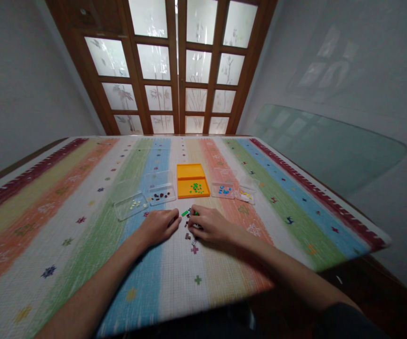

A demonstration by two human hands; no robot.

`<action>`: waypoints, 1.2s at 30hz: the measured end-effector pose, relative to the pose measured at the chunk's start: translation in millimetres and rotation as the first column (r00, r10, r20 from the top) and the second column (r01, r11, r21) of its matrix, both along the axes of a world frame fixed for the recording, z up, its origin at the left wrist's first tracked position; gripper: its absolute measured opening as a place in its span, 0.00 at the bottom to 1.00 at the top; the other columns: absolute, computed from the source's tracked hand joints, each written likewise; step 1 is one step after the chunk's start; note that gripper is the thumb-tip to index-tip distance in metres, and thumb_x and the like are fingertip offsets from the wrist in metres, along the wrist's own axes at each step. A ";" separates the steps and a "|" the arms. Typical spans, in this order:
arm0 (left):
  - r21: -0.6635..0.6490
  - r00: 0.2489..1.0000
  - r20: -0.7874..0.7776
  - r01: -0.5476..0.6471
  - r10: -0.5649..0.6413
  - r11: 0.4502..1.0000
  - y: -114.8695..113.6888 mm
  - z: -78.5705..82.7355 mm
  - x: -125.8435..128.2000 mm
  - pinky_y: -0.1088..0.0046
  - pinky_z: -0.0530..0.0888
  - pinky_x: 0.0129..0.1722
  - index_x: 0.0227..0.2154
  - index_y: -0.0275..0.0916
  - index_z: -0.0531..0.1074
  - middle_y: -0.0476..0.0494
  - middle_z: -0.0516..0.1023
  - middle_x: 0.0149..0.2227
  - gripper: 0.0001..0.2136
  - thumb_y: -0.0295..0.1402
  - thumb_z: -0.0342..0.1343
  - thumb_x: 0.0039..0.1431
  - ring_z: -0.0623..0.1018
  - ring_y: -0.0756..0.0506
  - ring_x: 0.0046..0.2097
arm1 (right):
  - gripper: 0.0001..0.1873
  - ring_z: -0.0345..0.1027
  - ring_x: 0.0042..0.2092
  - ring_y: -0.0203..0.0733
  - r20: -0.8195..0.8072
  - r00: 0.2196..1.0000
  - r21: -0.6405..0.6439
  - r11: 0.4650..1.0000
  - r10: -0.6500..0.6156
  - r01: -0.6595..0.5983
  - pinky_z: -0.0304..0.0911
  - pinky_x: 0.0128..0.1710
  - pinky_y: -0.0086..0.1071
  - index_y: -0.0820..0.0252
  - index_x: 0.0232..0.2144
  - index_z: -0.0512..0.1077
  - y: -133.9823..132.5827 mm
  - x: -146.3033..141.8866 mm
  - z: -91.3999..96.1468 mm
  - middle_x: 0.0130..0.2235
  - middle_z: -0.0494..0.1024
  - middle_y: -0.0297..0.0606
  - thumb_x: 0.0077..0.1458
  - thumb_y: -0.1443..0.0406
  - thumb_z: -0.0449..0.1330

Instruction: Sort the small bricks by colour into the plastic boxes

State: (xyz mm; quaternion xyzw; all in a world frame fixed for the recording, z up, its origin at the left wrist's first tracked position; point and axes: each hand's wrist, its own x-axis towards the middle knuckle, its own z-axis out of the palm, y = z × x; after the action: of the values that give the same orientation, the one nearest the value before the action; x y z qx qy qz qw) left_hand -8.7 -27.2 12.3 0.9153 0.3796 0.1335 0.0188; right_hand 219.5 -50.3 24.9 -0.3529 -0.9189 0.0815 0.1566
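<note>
Head view: left hand (160, 226) loosely curled and right hand (210, 227) pinching at a small green plastic brick (185, 213) between them on the striped woven mat (83, 235), near the orange plastic tray (184, 174); likely light, rigid, best nipped by its sides.

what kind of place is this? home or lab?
Likely a home room: wooden-framed frosted glass doors, a striped colourful quilted mat over the table, and an orange plastic tray with small clear boxes of tiny pieces.
</note>
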 end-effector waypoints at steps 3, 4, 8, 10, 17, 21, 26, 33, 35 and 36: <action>-0.003 1.000 0.009 0.000 0.000 1.000 0.1 0.3 -0.1 0.73 0.62 0.27 0.31 0.40 0.68 0.46 0.76 0.25 0.13 0.36 0.44 0.69 0.76 0.46 0.28 | 0.06 0.65 0.38 0.39 -0.022 1.000 -0.003 1.000 0.006 -0.006 0.61 0.36 0.31 0.58 0.38 0.73 2.0 5.4 5.8 0.41 0.72 0.40 0.64 0.65 0.56; -0.006 1.000 0.013 -0.001 0.001 1.000 0.2 0.3 -0.1 0.73 0.62 0.27 0.31 0.40 0.68 0.46 0.76 0.25 0.13 0.37 0.44 0.69 0.76 0.46 0.28 | 0.07 0.66 0.38 0.39 -0.047 0.999 0.002 1.000 0.005 -0.005 0.61 0.37 0.31 0.59 0.39 0.73 4.1 10.2 9.2 0.42 0.72 0.40 0.65 0.65 0.55; -0.016 1.000 0.009 -0.002 0.003 1.000 0.7 0.1 -0.2 0.72 0.62 0.27 0.31 0.40 0.68 0.45 0.76 0.26 0.13 0.37 0.43 0.69 0.76 0.46 0.28 | 0.07 0.68 0.39 0.40 -0.206 0.974 0.061 0.992 -0.099 0.113 0.63 0.40 0.32 0.59 0.38 0.72 16.8 45.7 26.9 0.40 0.75 0.41 0.64 0.65 0.54; -0.019 1.000 0.005 -0.004 0.005 1.000 1.0 -0.3 -0.3 0.72 0.61 0.27 0.31 0.40 0.68 0.45 0.76 0.26 0.14 0.37 0.43 0.69 0.76 0.46 0.28 | 0.08 0.69 0.36 0.40 -0.297 0.939 0.074 0.976 -0.175 0.205 0.63 0.37 0.32 0.58 0.35 0.72 24.1 70.1 33.1 0.36 0.76 0.40 0.64 0.64 0.54; -0.050 0.999 0.029 -0.018 0.019 0.999 1.5 -0.9 -0.9 0.72 0.62 0.28 0.31 0.40 0.68 0.46 0.76 0.26 0.14 0.38 0.43 0.69 0.75 0.46 0.28 | 0.12 0.64 0.22 0.36 -0.466 0.768 0.021 0.862 -0.439 0.506 0.58 0.26 0.30 0.58 0.29 0.74 40.7 145.1 23.1 0.21 0.73 0.33 0.57 0.57 0.60; -0.048 0.999 0.043 -0.018 0.020 0.999 0.9 -1.1 -0.9 0.72 0.61 0.27 0.31 0.40 0.68 0.46 0.76 0.25 0.14 0.38 0.42 0.70 0.75 0.46 0.27 | 0.12 0.68 0.24 0.38 -0.460 0.723 -0.026 0.822 -0.515 0.569 0.61 0.26 0.31 0.58 0.31 0.75 42.8 167.7 10.3 0.29 0.80 0.39 0.52 0.56 0.62; -0.026 0.998 0.066 -0.004 0.006 1.000 1.2 -2.2 -1.5 0.72 0.60 0.27 0.31 0.40 0.68 0.47 0.76 0.24 0.15 0.38 0.42 0.70 0.75 0.46 0.26 | 0.08 0.69 0.25 0.39 -0.341 0.748 -0.037 0.803 -0.569 0.594 0.61 0.28 0.32 0.57 0.32 0.76 42.2 176.4 4.9 0.31 0.83 0.39 0.50 0.61 0.61; -0.009 0.997 0.075 0.010 -0.009 1.000 1.6 -3.3 -3.0 0.72 0.61 0.27 0.30 0.40 0.68 0.47 0.76 0.24 0.15 0.38 0.42 0.70 0.75 0.46 0.26 | 0.10 0.69 0.25 0.40 -0.226 0.771 0.016 0.789 -0.595 0.614 0.60 0.32 0.33 0.57 0.35 0.78 42.6 174.9 0.3 0.32 0.83 0.39 0.50 0.65 0.59; -0.005 0.997 0.075 0.013 -0.013 1.000 1.7 -3.6 -3.0 0.72 0.61 0.27 0.30 0.40 0.68 0.47 0.76 0.24 0.15 0.38 0.42 0.70 0.75 0.46 0.26 | 0.10 0.69 0.26 0.40 -0.228 0.775 0.028 0.792 -0.589 0.610 0.60 0.32 0.33 0.57 0.35 0.79 42.5 174.6 -1.5 0.33 0.84 0.39 0.50 0.65 0.59; -0.002 0.997 0.076 0.016 -0.015 1.000 1.8 -3.8 -2.9 0.72 0.60 0.27 0.30 0.40 0.68 0.47 0.76 0.24 0.15 0.38 0.42 0.70 0.75 0.46 0.26 | 0.10 0.69 0.26 0.40 -0.231 0.777 0.031 0.794 -0.585 0.607 0.60 0.32 0.33 0.57 0.35 0.79 42.5 174.6 -2.3 0.33 0.84 0.39 0.50 0.65 0.58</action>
State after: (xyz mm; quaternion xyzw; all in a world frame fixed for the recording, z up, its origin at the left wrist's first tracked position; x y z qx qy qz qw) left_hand -11.6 -25.4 8.5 0.9124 0.3717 0.1676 0.0356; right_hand 394.1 -7.9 22.6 -0.6064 -0.7408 0.0168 0.2884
